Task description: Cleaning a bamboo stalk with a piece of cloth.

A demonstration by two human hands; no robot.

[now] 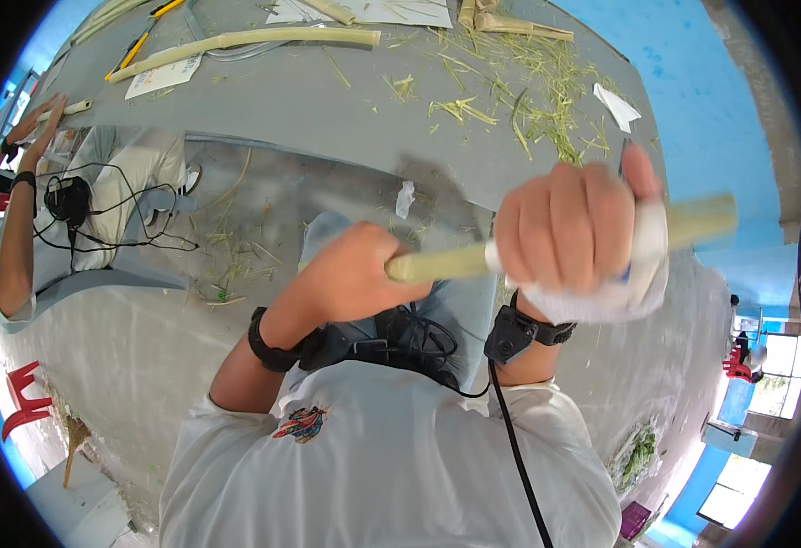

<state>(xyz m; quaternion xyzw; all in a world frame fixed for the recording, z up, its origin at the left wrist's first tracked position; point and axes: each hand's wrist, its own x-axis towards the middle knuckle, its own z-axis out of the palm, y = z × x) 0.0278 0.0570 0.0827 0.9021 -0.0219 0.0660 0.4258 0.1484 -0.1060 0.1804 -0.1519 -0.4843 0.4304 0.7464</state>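
Note:
My left hand [350,274] is closed round the near-left end of a pale green, bamboo-like stalk [450,263], held roughly level above my lap. Farther along it, my right hand [569,228] wraps round a white cloth or paper [652,242] that surrounds the stalk. The stalk's far end sticks out to the right past that wrapping. Motion blurs the right hand and the wrapping. A thin dark edge shows beside the right thumb; I cannot make out what it belongs to.
The grey table [281,100] ahead carries a longer stalk [263,38], yellow utility knives [135,50], green shavings [546,91] and a white scrap [615,107]. At left another person's hands [39,128] hold a short stalk. A black cable [514,447] hangs from my right wrist.

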